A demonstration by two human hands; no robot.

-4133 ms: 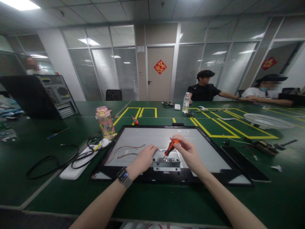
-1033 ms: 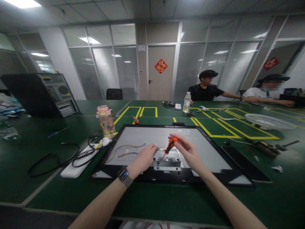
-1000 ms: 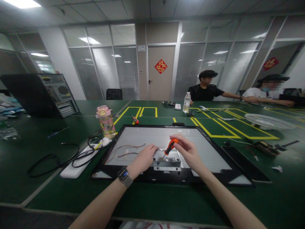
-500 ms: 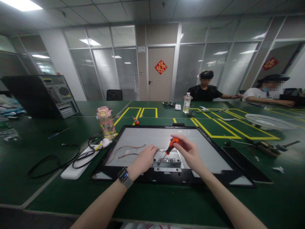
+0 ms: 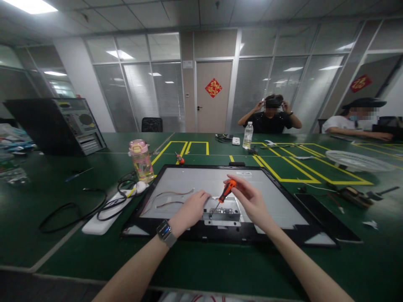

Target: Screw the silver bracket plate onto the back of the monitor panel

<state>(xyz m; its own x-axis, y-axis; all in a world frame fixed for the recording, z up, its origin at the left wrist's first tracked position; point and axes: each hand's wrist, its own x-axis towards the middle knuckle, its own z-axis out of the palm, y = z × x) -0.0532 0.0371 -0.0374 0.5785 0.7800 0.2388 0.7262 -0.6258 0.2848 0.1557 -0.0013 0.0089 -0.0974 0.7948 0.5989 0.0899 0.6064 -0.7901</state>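
A flat monitor panel [image 5: 277, 201] with a black frame lies back-up on the green table in front of me. A small metal bracket [image 5: 225, 214] sits near its front edge. My right hand [image 5: 252, 201] pinches the orange-and-black handle of a screwdriver [image 5: 225, 192], whose tip rests on the left end of the bracket. My left hand [image 5: 190, 209], with a watch on the wrist, lies curled on the panel beside the bracket, pressing it down. Thin wires [image 5: 166, 199] run across the panel to the left of that hand.
A pink bottle [image 5: 140, 160], a white strip with black cables [image 5: 103, 209] and a computer case [image 5: 63, 126] lie left. A small red screwdriver [image 5: 180, 158], a water bottle [image 5: 247, 135] and a fan grille [image 5: 355, 160] lie beyond. Two other people sit at the far side.
My hands and the screwdriver have barely moved; the handle turned slightly in my fingers. The person in black across the table raised both hands to the head.
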